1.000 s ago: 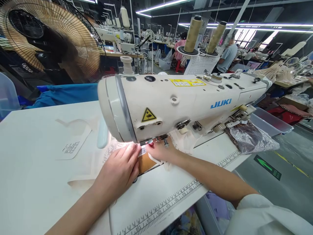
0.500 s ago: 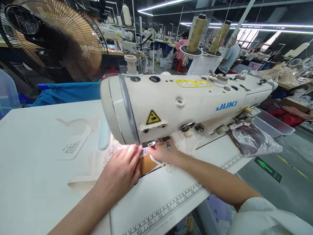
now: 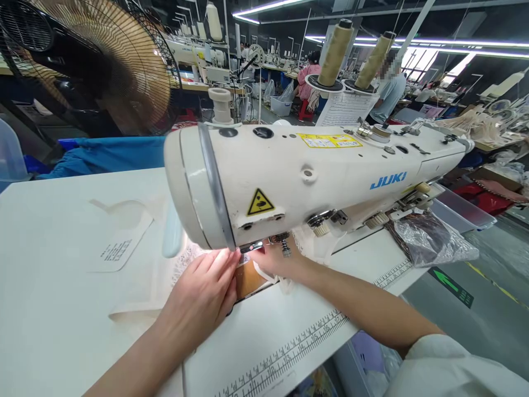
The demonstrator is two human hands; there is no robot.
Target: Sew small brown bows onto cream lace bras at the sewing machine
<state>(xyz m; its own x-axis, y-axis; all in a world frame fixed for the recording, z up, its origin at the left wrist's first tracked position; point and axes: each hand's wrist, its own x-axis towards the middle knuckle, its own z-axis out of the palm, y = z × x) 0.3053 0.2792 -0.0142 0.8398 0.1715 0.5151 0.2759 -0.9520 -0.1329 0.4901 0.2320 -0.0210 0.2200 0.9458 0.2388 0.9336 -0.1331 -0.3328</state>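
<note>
A cream JUKI sewing machine (image 3: 314, 176) lies across the white table (image 3: 53, 286). My left hand (image 3: 200, 298) rests flat, fingers together and stretched out, on pale lace-edged fabric (image 3: 182, 259) just left of the presser foot (image 3: 252, 247). My right hand (image 3: 275, 262) reaches under the machine head from the right; its fingertips are hidden there and press a cream fabric strip (image 3: 264, 273) near the needle. A brown plate (image 3: 248, 278) shows between the two hands.
A white paper pattern with print (image 3: 118, 245) lies at left. A ruler strip (image 3: 289, 347) runs along the table's front edge. A plastic bag of brown material (image 3: 430, 240) sits at right. Behind stand a fan (image 3: 95, 60), two thread cones (image 3: 334, 49) and other workers.
The view has shifted slightly. Both hands stay at the presser foot, with the left fingertips edging a little closer under the machine head.
</note>
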